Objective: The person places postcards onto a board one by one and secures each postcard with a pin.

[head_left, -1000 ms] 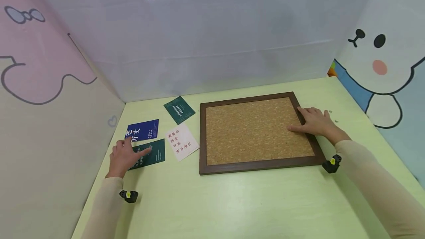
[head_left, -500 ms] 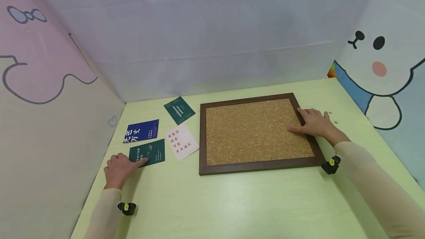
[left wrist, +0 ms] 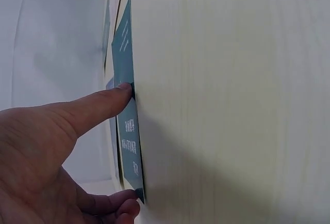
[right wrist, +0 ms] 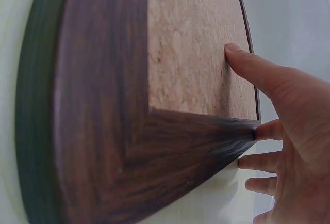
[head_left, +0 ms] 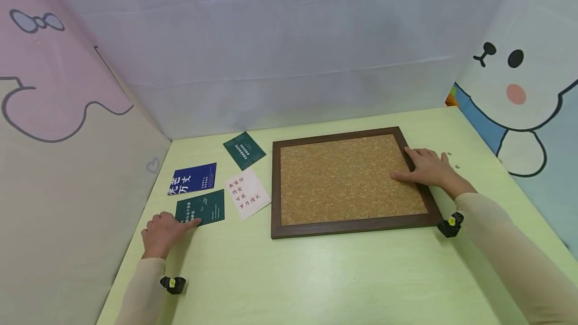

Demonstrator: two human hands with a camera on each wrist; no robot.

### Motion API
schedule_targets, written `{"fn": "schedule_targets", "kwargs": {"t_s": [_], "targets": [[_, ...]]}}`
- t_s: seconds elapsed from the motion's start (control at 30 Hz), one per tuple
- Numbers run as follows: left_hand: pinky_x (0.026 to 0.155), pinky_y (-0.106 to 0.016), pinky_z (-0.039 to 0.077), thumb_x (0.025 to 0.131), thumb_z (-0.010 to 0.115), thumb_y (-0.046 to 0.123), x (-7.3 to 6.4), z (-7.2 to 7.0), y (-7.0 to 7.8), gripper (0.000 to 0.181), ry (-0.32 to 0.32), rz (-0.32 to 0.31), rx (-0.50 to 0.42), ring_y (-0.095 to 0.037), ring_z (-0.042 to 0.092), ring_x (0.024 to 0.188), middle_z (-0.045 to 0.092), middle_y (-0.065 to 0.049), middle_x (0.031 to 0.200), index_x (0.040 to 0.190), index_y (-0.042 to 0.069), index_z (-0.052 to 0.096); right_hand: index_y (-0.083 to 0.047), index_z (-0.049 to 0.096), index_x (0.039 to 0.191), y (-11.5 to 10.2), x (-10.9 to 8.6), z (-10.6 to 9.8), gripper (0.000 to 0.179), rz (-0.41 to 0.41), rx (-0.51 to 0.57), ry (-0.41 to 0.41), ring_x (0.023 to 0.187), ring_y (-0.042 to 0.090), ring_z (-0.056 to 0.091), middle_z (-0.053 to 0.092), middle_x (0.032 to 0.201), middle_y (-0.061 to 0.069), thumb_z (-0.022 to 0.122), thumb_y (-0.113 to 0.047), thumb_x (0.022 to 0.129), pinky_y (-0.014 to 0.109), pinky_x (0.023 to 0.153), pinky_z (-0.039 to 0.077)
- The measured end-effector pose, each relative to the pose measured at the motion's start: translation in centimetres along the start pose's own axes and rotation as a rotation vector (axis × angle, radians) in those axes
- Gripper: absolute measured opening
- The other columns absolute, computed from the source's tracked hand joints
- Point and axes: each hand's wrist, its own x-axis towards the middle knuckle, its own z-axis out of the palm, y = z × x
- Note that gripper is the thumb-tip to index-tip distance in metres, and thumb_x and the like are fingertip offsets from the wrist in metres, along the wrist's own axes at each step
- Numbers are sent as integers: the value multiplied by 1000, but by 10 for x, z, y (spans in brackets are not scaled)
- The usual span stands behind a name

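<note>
My left hand is at the lower left end of a dark green printed card. In the left wrist view its thumb touches the card's near edge, with curled fingertips at the corner; the other fingers are partly hidden. The card looks flat on the table. My right hand rests over the right side of a brown-framed cork board. Its thumb reaches over the cork and its other fingers lie spread along the frame's outer edge.
A blue card, a white card with red writing and another green card lie left of the board. Small clear pins are on the table right of it. Fabric walls enclose the table's back and sides.
My left hand has drawn back toward me, from over the green card to its near edge, uncovering the blue card's lettering. My right hand and the cork board have stayed in place.
</note>
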Motion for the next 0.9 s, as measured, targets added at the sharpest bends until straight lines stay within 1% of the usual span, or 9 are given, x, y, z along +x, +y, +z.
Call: {"fn": "schedule_targets", "kwargs": {"t_s": [0.1, 0.2, 0.27, 0.37, 0.5, 0.63, 0.73, 0.9], "targets": [[80, -57, 39, 74, 70, 66, 1, -1, -1, 95, -9, -8, -14, -43, 48, 88, 52, -33, 99, 109, -19, 49, 8, 20, 151, 1, 1, 1, 109, 3, -2, -1, 133, 61, 22, 29, 146, 39, 60, -68, 83, 80, 101, 6], [75, -53, 41, 73, 72, 66, 3, -1, -2, 95, -23, -22, -48, -40, 49, 84, 53, -30, 96, 109, -19, 48, 8, 20, 151, 2, 1, 2, 110, 7, -4, -4, 133, 60, 22, 28, 147, 39, 59, -69, 83, 80, 101, 6], [71, -50, 42, 72, 72, 66, 4, -1, -4, 96, -31, -38, -78, -39, 50, 82, 53, -30, 96, 109, -18, 48, 8, 20, 151, 2, 1, 2, 110, 7, -4, -5, 133, 61, 22, 28, 147, 40, 59, -69, 83, 80, 101, 6], [69, -48, 44, 71, 73, 67, 7, 0, -7, 100, -41, -67, -126, -40, 51, 83, 53, -31, 99, 114, -19, 44, 8, 19, 151, 2, 2, 2, 111, 8, -2, -6, 133, 61, 22, 28, 146, 40, 59, -70, 83, 80, 101, 6], [76, -53, 46, 72, 74, 65, 8, 1, -8, 107, -72, -102, -187, -44, 50, 91, 49, -36, 109, 124, -19, 33, 8, 19, 151, 3, 2, 2, 111, 6, 2, -6, 133, 61, 22, 28, 146, 40, 59, -70, 83, 80, 101, 6], [85, -60, 45, 77, 71, 63, 7, -1, -5, 109, -121, -109, -218, -49, 48, 99, 45, -40, 119, 132, -17, 20, 8, 19, 151, 2, 2, 2, 111, 9, 7, -5, 133, 61, 22, 28, 147, 40, 59, -69, 82, 80, 101, 6], [86, -60, 45, 81, 68, 60, 6, -4, -4, 105, -151, -98, -221, -50, 48, 100, 43, -41, 122, 133, -15, 17, 8, 19, 151, 2, 2, 2, 111, 11, 6, -5, 132, 61, 22, 27, 147, 40, 59, -70, 82, 80, 101, 6], [80, -53, 45, 85, 67, 51, 4, -11, -2, 87, -176, -97, -218, -45, 49, 97, 47, -38, 118, 128, -14, 28, 8, 19, 151, 2, 1, 2, 111, 11, 2, -5, 132, 61, 22, 28, 147, 39, 59, -70, 82, 80, 101, 6]]}}
